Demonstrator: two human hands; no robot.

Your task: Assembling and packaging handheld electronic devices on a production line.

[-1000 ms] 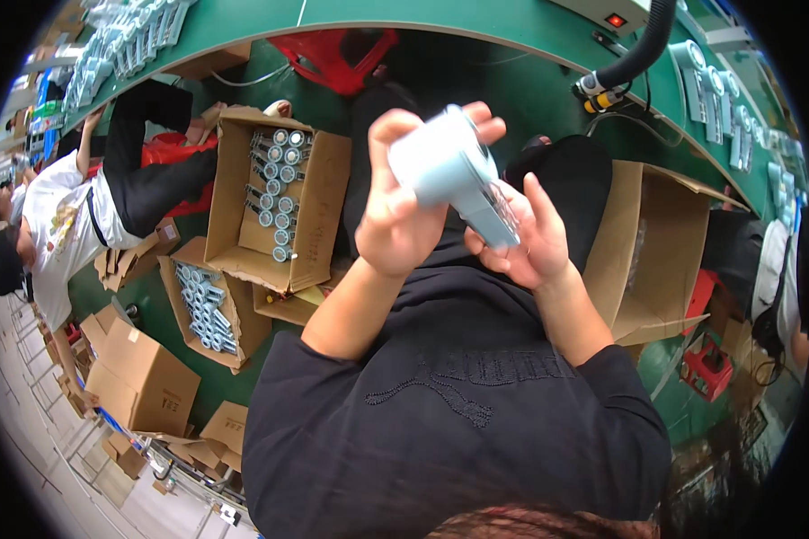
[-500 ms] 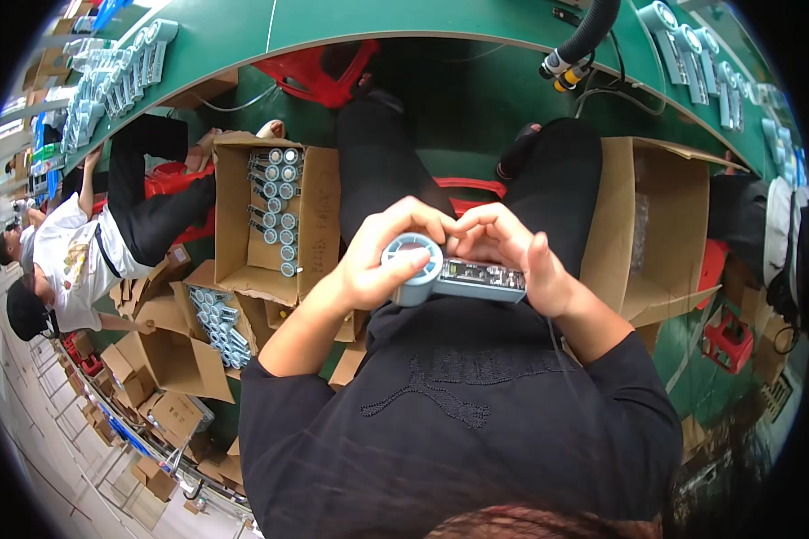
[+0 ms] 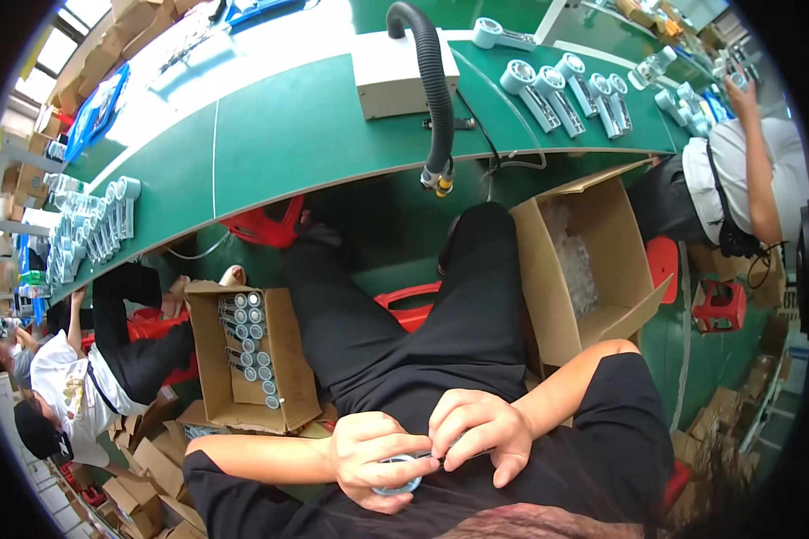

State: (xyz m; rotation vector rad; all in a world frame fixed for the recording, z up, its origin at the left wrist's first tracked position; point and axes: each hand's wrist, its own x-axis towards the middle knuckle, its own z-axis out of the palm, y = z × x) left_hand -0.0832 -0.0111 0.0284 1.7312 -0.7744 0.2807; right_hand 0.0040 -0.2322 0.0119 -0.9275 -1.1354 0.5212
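Close against my black shirt, my left hand (image 3: pixel 368 458) is closed around a pale blue round-headed device (image 3: pixel 405 488). Only part of its ring-shaped head shows below the fingers; its handle is hidden by my hands and the dark cloth. My right hand (image 3: pixel 485 433) meets the left one at the fingertips, beside the ring. Its thumb and fingers are bent in a pinch, and a small dark piece shows between them, too little to name.
An open carton (image 3: pixel 295 377) with several similar devices stands left of my legs; another carton (image 3: pixel 541 287) with clear plastic stands right. Ahead, a green bench (image 3: pixel 288 144) carries a pale metal box (image 3: pixel 382 88), a black hose (image 3: pixel 436 99) and more devices (image 3: pixel 548 90). A co-worker (image 3: pixel 76 377) sits left, another (image 3: pixel 746 171) right.
The view has tilted up, showing more of the bench. My hands and the device sit lower in the picture. The right fingers have closed in, and the device's electronics are now hidden.
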